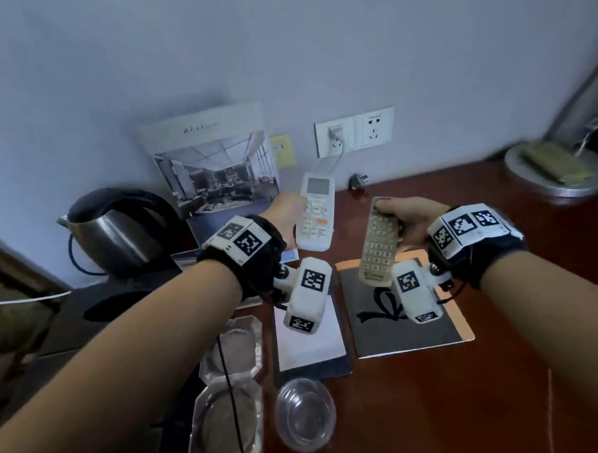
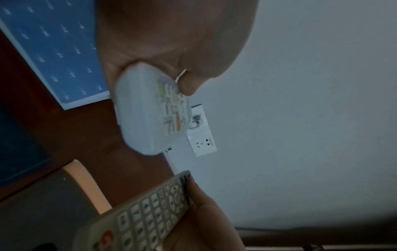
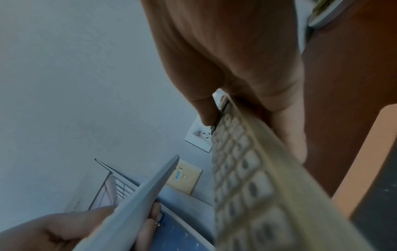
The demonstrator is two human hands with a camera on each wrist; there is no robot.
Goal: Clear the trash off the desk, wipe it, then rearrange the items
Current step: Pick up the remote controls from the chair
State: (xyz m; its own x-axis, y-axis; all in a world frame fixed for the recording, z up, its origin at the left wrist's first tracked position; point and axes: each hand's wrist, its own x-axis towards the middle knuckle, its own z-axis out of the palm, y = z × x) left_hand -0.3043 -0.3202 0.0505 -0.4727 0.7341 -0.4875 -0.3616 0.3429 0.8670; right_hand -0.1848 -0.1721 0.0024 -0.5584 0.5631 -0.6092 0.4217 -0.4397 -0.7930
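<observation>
A: What is seen from the head?
B: A white remote (image 1: 316,216) is gripped by the left hand (image 1: 284,219), a beige remote (image 1: 379,243) by the right hand (image 1: 407,220); both are held above the counter (image 1: 489,388).

A: And from the left wrist?
B: The white remote (image 2: 150,110) is clasped, the thumb laid on its buttons.

A: From the right wrist?
B: The beige remote (image 3: 247,169) is grasped by curled fingers (image 3: 204,108).
</observation>
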